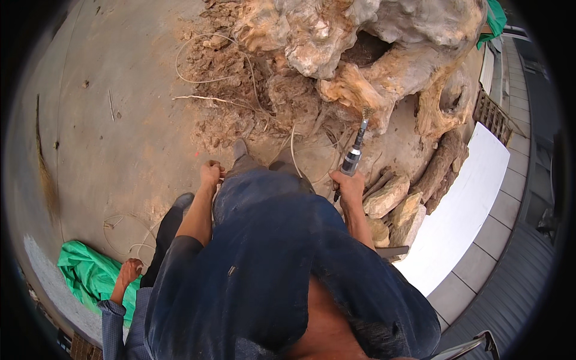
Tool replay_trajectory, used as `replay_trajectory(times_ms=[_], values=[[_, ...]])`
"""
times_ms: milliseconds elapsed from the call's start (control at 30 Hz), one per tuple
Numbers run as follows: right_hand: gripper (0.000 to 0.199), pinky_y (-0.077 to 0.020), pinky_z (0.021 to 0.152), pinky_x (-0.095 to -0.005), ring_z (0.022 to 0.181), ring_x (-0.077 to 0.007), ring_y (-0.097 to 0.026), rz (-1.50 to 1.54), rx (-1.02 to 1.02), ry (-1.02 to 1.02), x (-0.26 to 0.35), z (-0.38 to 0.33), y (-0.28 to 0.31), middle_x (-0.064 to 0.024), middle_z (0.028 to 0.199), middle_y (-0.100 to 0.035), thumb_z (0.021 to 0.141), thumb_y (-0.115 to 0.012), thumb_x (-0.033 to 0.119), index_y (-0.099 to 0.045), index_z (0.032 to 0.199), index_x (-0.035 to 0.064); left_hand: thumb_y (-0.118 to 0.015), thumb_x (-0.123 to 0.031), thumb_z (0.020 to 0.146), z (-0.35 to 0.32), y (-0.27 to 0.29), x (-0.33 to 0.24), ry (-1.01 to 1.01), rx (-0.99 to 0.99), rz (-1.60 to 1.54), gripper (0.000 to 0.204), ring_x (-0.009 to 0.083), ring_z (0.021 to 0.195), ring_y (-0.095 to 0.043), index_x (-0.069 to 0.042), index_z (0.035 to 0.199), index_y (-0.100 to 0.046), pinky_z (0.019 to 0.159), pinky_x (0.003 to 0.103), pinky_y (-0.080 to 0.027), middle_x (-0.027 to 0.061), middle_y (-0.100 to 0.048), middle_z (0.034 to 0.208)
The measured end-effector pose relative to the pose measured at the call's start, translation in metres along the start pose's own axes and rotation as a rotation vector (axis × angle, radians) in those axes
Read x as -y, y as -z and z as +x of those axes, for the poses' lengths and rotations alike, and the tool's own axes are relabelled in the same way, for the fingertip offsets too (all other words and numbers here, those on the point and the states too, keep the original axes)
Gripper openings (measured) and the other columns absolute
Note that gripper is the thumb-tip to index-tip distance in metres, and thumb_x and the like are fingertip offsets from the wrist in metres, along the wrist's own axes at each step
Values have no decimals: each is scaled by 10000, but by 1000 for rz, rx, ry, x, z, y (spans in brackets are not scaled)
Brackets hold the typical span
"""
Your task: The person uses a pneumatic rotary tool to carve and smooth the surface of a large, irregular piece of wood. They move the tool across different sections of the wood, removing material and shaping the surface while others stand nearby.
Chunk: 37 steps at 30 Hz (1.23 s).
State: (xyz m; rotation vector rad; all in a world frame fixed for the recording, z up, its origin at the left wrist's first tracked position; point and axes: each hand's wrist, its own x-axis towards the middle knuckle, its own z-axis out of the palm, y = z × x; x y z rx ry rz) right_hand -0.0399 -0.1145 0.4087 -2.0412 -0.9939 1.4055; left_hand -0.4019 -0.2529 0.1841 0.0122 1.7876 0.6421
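Observation:
My right hand is wrapped around a slim grey and black die grinder, which points away from me. At its far end a small brush-like bit overlaps the lower edge of a big gnarled tree root; whether it touches the wood, I cannot tell. My left hand hangs low beside my left thigh with its fingers loosely curled in, and nothing shows in it. Brown soil and bark debris lie in front of my feet, under the root's left side.
A thin pale hose or cord loops through the debris. Stones and a log lie at right, beside a white sheet. Behind me at left, another person's hand is near a green tarp. A broom lies far left.

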Motion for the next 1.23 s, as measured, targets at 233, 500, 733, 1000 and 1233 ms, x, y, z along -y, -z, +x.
replay_trajectory(times_ms=[233,500,733,1000,1233], values=[[165,-418,525,-304,534,-128,-554,33,-36,24,-4,-8,-2,-18,636,-595,781,-794,114,-651,780,30,-502,-106,1007,14,23,2,15,4,54,296,215,700,-714,4,1256,-618,539,363,-535,117,-716,923],[156,-422,513,-318,519,-147,-556,86,-100,-27,-2,-24,5,-39,644,-603,786,-789,31,-633,784,13,-466,-90,1001,21,33,-17,-17,10,102,307,196,681,-701,10,1250,-614,537,351,-523,106,-697,899],[160,-432,529,-311,568,-123,-564,43,-72,-2,-23,-15,22,-25,682,-614,774,-789,99,-652,827,36,-481,-115,1047,12,12,-41,-49,27,105,287,202,688,-698,-3,1284,-597,549,353,-525,105,-702,929],[255,-473,561,-347,586,-163,-598,-175,-55,46,-64,6,39,-57,684,-621,718,-836,136,-648,838,13,-497,-95,1020,13,-51,-32,-83,90,153,324,236,674,-727,31,1303,-592,557,385,-542,140,-740,935],[448,-573,832,-424,909,-343,-757,-328,-14,26,-76,12,67,-195,961,-782,682,-857,241,-755,1046,0,-651,-293,1051,11,-82,-47,-104,76,296,432,266,657,-741,39,1322,-591,516,407,-536,147,-761,944]])
